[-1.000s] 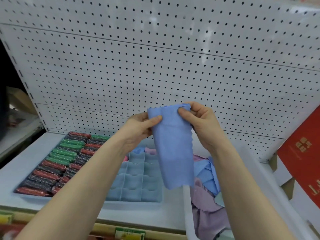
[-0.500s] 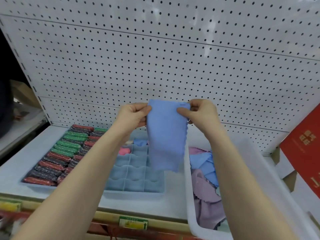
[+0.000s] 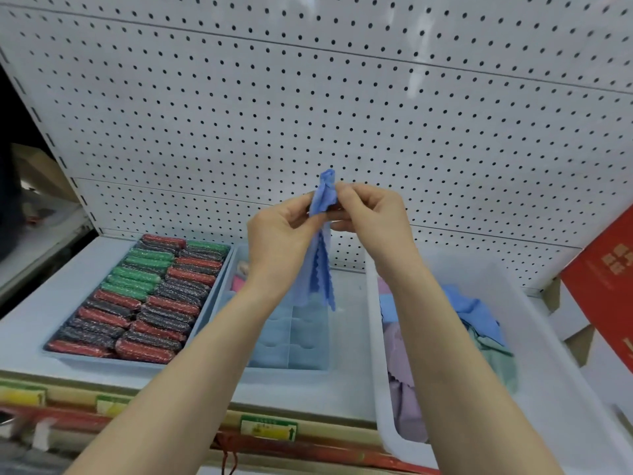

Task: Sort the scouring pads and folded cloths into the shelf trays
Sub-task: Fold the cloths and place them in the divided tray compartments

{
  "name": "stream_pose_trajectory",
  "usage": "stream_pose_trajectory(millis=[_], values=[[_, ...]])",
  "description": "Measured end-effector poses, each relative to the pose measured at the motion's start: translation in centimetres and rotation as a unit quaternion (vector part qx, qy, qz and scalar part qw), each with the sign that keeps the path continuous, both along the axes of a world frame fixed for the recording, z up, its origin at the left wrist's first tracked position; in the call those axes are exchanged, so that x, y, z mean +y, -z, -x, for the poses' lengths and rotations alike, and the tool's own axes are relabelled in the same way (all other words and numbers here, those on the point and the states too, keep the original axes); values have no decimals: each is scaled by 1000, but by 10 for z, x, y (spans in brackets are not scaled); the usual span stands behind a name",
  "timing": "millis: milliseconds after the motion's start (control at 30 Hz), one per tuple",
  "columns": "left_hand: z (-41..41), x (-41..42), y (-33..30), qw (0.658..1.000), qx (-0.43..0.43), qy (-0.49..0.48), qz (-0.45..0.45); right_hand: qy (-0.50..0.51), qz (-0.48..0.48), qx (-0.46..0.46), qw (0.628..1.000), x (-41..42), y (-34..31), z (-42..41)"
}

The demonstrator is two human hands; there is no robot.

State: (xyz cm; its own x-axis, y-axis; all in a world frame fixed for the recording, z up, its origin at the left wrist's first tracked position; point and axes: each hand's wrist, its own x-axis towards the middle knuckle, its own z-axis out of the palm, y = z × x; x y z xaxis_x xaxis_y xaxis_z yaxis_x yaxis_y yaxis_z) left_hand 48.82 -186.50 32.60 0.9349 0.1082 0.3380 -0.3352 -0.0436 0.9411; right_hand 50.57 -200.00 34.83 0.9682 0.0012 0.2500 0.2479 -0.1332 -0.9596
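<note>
Blue microfibre-looking cloth [image 3: 322, 241], thin and floppy, pinched up at chest height in front of the pegboard [image 3: 342, 108]. The left hand [image 3: 279, 231] and right hand [image 3: 368, 214] both grip its top edge, fingertips nearly touching, so the cloth is bunched narrow between them with a little tuft poking out above and the zigzag-cut edges hanging down over the divided blue tray [image 3: 291, 337].

Handling-wise this looks featherlight and totally limp, no stiffness to hold a fold by itself, so it probably needs pinching at the corners or along a crease, then pressing flat before it goes in a compartment. Not fragile, not slippery, just prone to springing open.

Left of the divided tray sits another tray [image 3: 54, 351] packed with red, green and dark scouring pads [image 3: 150, 303] in rows. On the right, a white bin [image 3: 373, 337] holds loose cloths [image 3: 476, 313] in blue, lilac and pale green, still to be sorted. A pink one [image 3: 237, 284] is already tucked in a back compartment.
</note>
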Motion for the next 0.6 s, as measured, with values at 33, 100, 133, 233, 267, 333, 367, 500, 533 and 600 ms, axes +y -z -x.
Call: stream_pose_trajectory(millis=[33, 100, 133, 233, 267, 333, 367, 500, 533, 600], values=[[-2, 3, 0, 1000, 0, -18, -1, -31, -5, 13, 999, -3, 1, 1], [-6, 7, 1, 999, -2, -43, -13, -73, -32, 20, 997, -9, 5, 1], [-8, 10, 1, 999, -2, -50, -19, -68, -47, 10, 997, -11, 7, 0], [-12, 15, -2, 999, 20, -36, -4, 7, -29, -21, 999, -22, 17, -5], [-14, 18, -4, 999, 27, -24, 1, -5, -12, -4, 1000, -25, 20, -6], [-17, 22, -10, 999, 37, 2, 14, -98, 16, 52, 994, -27, 28, -5], [-18, 24, -13, 999, 39, 17, 28, -141, 17, 74, 987, -25, 33, -3], [-28, 33, -21, 994, 54, 40, 81, -149, -48, 101, 982, -14, 44, -1], [-31, 35, -20, 993, 66, 44, 92, -133, -56, 108, 984, -13, 44, -2], [-32, 39, -12, 983, 124, 83, 110, -112, -74, 127, 983, -12, 45, -3]])
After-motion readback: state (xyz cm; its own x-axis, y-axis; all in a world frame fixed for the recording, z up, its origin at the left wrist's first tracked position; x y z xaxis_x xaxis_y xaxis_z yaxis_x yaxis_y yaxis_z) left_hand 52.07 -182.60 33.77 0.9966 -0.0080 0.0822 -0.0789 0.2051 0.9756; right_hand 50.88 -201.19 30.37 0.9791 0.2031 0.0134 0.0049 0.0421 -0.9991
